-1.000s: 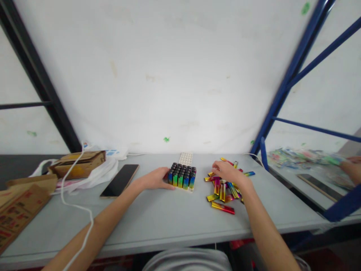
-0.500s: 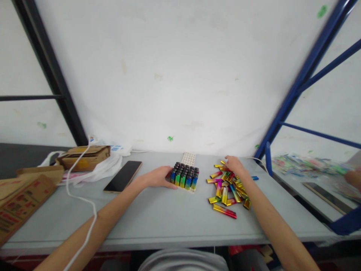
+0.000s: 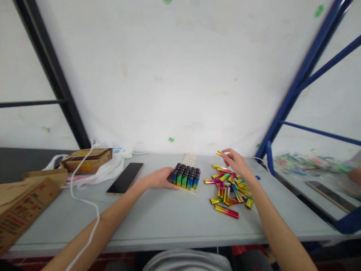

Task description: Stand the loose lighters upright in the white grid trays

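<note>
Several colourful lighters with black tops stand upright in tight rows on a white holder, whose pale grid part shows behind them. My left hand rests against the left side of these rows, thumb at the front corner and fingers behind. Above the far end of a loose pile of shiny metallic lighters, my right hand pinches one yellow lighter that points left. The pile lies on the grey table, right of the rows.
At the left are a black phone, a white plastic bag, cardboard boxes and a white cable. Blue frame bars rise at the right. Beyond them, a person's hand is near plastic packets and another phone.
My right hand has risen from the far end of the pile with a yellow lighter between its fingers. My left hand stays beside the upright rows. The view has shifted slightly.
</note>
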The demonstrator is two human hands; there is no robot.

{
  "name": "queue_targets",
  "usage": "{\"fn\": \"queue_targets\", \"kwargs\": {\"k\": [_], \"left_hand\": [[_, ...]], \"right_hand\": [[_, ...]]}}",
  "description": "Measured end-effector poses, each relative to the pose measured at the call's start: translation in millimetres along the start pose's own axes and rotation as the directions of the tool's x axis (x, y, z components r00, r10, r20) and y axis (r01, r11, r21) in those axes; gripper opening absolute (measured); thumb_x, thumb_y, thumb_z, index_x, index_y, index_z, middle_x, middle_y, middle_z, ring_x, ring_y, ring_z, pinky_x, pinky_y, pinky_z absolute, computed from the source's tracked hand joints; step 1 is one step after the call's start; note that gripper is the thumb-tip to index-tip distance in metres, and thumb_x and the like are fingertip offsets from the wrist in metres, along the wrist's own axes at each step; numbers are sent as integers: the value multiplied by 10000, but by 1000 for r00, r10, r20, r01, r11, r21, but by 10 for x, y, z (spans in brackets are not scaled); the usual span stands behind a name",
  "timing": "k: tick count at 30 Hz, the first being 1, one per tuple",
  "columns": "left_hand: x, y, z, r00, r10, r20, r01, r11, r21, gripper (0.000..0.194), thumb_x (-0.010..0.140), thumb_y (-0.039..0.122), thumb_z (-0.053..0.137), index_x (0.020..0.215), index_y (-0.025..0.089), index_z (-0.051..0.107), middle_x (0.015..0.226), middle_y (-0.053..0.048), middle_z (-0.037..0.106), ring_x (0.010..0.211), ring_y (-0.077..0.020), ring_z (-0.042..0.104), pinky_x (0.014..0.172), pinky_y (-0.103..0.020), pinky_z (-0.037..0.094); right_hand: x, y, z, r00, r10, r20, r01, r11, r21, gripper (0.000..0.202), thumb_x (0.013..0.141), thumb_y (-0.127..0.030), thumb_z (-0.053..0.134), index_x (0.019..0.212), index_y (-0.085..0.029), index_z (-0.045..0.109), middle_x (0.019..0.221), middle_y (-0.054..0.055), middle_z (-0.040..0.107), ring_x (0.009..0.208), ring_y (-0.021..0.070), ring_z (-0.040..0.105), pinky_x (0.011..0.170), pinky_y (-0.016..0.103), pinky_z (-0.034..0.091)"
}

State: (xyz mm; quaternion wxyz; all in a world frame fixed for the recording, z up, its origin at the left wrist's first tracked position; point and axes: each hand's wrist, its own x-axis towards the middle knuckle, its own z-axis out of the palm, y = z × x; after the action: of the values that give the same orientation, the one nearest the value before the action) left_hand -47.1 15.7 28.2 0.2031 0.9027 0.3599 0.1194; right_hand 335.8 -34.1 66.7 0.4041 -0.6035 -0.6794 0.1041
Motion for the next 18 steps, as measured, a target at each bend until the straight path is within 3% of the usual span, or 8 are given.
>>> {"fn": "queue_targets", "kwargs": {"k": [2, 5, 8, 11, 15, 18], "left_hand": [[-4, 13, -7, 1000, -11, 8, 10, 1000, 9, 616, 660, 660, 802, 1013, 166, 700, 978, -67, 728, 888, -282, 655, 760, -324, 497], [-13, 19, -13, 1000, -4, 7, 5, 1000, -3, 624, 667, 660, 800, 1038, 169, 701, 999, -73, 734, 936, -297, 664, 795, -330, 508], [-18, 12, -13, 1000, -4, -6, 4, 1000, -3, 643, 660, 679, 802, 1048, 176, 704, 1001, -80, 740, 945, -309, 670, 813, -342, 514], [-19, 2, -11, 1000, -10, -3, 10, 1000, -3, 671, 655, 697, 801, 1065, 175, 700, 1007, -83, 742, 958, -316, 671, 824, -347, 516], [-18, -12, -9, 1000, 4, -3, -4, 1000, -15, 689, 662, 703, 793, 1092, 174, 694, 1033, -87, 740, 970, -316, 666, 841, -350, 514], [-14, -18, -11, 1000, 12, 10, -12, 1000, -16, 675, 676, 705, 780, 1087, 177, 696, 1022, -85, 740, 947, -309, 665, 830, -348, 513]], "right_hand": [[-132, -204, -11, 998, 12, -70, -2, 991, 134, 497, 901, -629, 590, 1064, -176, 708, 662, 8, 631, 569, 168, 533, 563, 280, 406], [-256, -427, 52, 990, 94, -105, -58, 951, 302, 547, 786, -667, 711, 1003, -165, 724, 680, 9, 617, 549, 138, 451, 513, 268, 347], [-268, -481, 211, 993, 119, -28, -97, 909, 404, 582, 757, -731, 695, 864, -159, 686, 682, 18, 610, 574, 139, 461, 530, 271, 364], [-244, -463, 387, 993, 99, 62, -116, 915, 388, 630, 845, -805, 518, 731, -190, 587, 631, 5, 552, 601, 156, 497, 559, 278, 399], [-266, -520, 524, 986, 12, 169, -90, 882, 463, 589, 911, -786, 415, 817, -215, 525, 728, 4, 592, 681, 164, 581, 665, 292, 482], [-302, -580, 589, 975, 6, 223, -134, 814, 565, 559, 863, -792, 501, 870, -233, 476, 663, -61, 473, 576, 125, 492, 585, 262, 446]]}}
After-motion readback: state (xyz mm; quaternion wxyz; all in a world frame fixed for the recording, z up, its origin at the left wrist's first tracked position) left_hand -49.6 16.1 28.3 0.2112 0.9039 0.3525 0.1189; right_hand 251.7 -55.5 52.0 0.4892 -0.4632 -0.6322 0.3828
